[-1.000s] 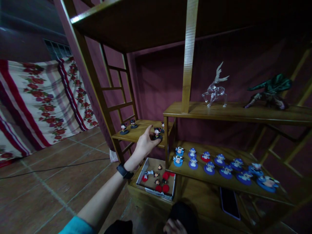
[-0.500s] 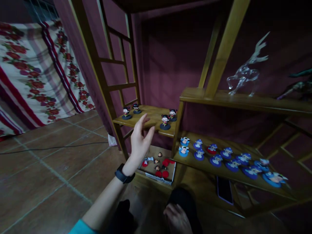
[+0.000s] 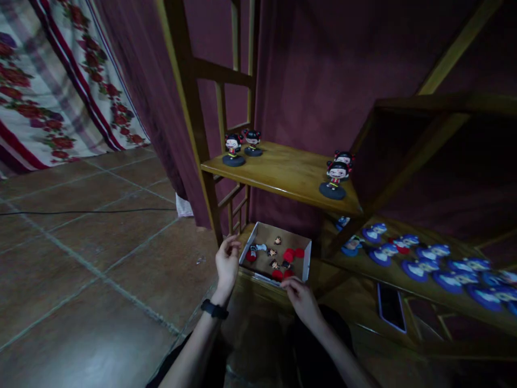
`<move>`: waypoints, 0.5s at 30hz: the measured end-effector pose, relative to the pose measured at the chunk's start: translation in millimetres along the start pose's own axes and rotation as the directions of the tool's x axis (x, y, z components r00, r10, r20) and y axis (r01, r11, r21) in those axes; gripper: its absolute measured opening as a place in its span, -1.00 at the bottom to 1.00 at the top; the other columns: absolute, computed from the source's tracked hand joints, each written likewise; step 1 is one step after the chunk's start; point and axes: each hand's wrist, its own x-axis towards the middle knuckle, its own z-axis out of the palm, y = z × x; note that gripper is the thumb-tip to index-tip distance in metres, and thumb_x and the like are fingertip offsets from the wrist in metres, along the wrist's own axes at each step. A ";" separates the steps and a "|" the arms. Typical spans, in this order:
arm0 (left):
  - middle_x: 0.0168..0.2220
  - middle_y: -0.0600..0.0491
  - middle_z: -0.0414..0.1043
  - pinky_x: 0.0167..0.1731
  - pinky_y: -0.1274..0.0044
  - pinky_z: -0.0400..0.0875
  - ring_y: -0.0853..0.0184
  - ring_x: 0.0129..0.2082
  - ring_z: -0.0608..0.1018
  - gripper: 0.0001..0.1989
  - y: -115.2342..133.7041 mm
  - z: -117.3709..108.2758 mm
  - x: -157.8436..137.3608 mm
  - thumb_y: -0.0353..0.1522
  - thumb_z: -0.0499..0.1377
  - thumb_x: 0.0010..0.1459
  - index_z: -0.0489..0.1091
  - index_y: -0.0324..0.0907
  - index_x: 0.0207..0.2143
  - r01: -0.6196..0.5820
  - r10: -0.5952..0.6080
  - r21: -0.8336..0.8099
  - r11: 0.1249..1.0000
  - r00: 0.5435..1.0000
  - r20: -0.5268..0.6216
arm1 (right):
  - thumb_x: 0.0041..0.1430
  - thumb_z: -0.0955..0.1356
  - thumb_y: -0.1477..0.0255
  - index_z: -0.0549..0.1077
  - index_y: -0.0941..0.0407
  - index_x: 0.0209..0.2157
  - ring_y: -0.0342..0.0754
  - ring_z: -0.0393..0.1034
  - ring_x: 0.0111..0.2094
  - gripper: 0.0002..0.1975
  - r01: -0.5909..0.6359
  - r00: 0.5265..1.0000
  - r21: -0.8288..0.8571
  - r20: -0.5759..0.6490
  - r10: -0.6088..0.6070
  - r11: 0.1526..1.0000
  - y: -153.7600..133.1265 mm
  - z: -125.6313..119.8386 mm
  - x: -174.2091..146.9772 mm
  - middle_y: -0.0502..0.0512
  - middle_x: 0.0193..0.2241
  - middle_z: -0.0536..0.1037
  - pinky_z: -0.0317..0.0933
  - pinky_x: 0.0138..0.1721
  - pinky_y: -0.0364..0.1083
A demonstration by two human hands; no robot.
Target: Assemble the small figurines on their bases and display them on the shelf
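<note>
A shallow cardboard box [image 3: 310, 261] sits low at the foot of the shelf unit. In it lie small dark-haired figurine parts [image 3: 274, 264], several red round bases [image 3: 299, 253] and a white-and-dark figurine [image 3: 260, 247] beside a red base. My left hand [image 3: 227, 264], with a black band on the wrist, is by the box's left edge, fingers loosely bent and nothing visible in them. Over the front right corner is my right hand [image 3: 302, 302], its fingers slightly curled and apart, close to the red bases. No held object shows in it.
Above the box, a wooden shelf [image 3: 283, 167] carries black-haired figurines [image 3: 233, 149] at both ends. Blue figurines [image 3: 383, 253] line the lower right shelf. A phone [image 3: 391, 308] lies beneath them. A cable [image 3: 89, 212] crosses the tiled floor at left.
My left hand has come down from the shelf to the box's left side. My right hand has risen from my lap to the box's front right corner. The view has shifted lower and closer.
</note>
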 end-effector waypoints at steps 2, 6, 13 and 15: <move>-0.42 0.00 0.46 -0.24 0.46 0.37 0.33 -0.37 0.50 -0.70 -13.5 0.8 7.4 -0.40 0.14 -0.07 0.39 -0.27 -0.22 0.081 -0.082 -0.073 0.994 0.997 -0.006 | 0.11 0.18 0.53 0.47 0.05 -0.32 -0.09 0.40 -0.24 -0.75 -0.004 1.000 0.007 -0.023 0.004 1.000 8.6 10.2 38.4 0.03 -0.31 0.51 0.24 -0.17 -0.11; -0.45 0.01 0.46 -0.34 0.50 0.36 0.35 -0.44 0.49 -0.69 -26.1 2.5 17.2 -0.35 0.22 -0.15 0.40 -0.28 -0.29 0.296 -0.285 -0.199 0.934 0.955 0.082 | 0.09 0.19 0.55 0.47 0.05 -0.24 -0.09 0.41 -0.27 -0.71 -0.009 1.000 -0.041 0.024 0.010 0.999 22.0 35.0 106.6 0.03 -0.26 0.51 0.27 -0.18 -0.08; -0.49 0.02 0.46 -0.42 0.54 0.35 0.42 -0.54 0.45 -0.70 -21.9 5.1 22.4 -0.35 0.26 -0.20 0.41 -0.30 -0.34 0.439 -0.396 -0.287 0.851 0.897 0.199 | 0.05 0.23 0.64 0.41 0.04 -0.09 -0.07 0.30 -0.03 -0.60 0.050 0.990 -0.268 0.140 -0.012 0.962 35.3 76.3 167.0 0.07 -0.06 0.46 0.12 0.04 -0.05; -0.49 0.03 0.46 -0.41 0.54 0.35 0.43 -0.53 0.45 -0.70 -21.4 4.0 25.0 -0.35 0.26 -0.20 0.41 -0.30 -0.34 0.438 -0.402 -0.328 0.837 0.899 0.174 | 0.04 0.24 0.62 0.38 0.03 -0.04 -0.07 0.24 0.03 -0.57 0.156 0.968 -0.301 0.235 -0.086 0.941 36.4 84.1 167.1 0.08 -0.01 0.42 0.07 0.07 -0.04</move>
